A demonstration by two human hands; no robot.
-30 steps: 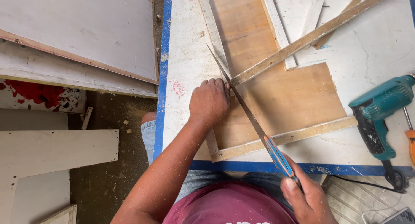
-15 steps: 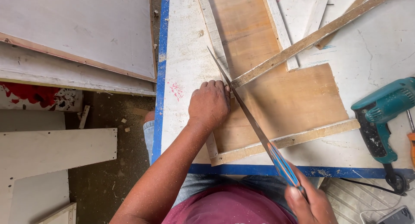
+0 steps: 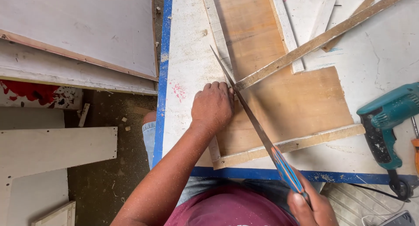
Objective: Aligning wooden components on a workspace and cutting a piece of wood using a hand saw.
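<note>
**A:** so what's laid out here, biggest stuff first?

**B:** a white worktable (image 3: 187, 56) with a blue edge is seen from above, and a brown plywood panel (image 3: 297, 108) framed by pale wooden strips is laid flat on it. Off to the left, white boards (image 3: 74, 29) are stacked over a dirt floor. A teal power drill (image 3: 386, 117) is parked on the table's right side, well apart from the panel

**A:** and the saw?

**B:** a handsaw (image 3: 248, 117) is held diagonally across the panel, tip pointing up-left, its blade set against the cut end of a long wooden slat (image 3: 323, 38) that's laid slanting across the panel

**A:** hands?

**B:** the left hand (image 3: 213, 107) is pressed palm-down on the panel's left edge, just beside the blade, fingers curled forward and flat, nothing gripped. The right hand (image 3: 312, 207) is closed tight around the saw's blue and orange handle (image 3: 286, 169) at the bottom of the frame, partly cut off by the edge. Sawdust is dusted all over the left forearm
</note>
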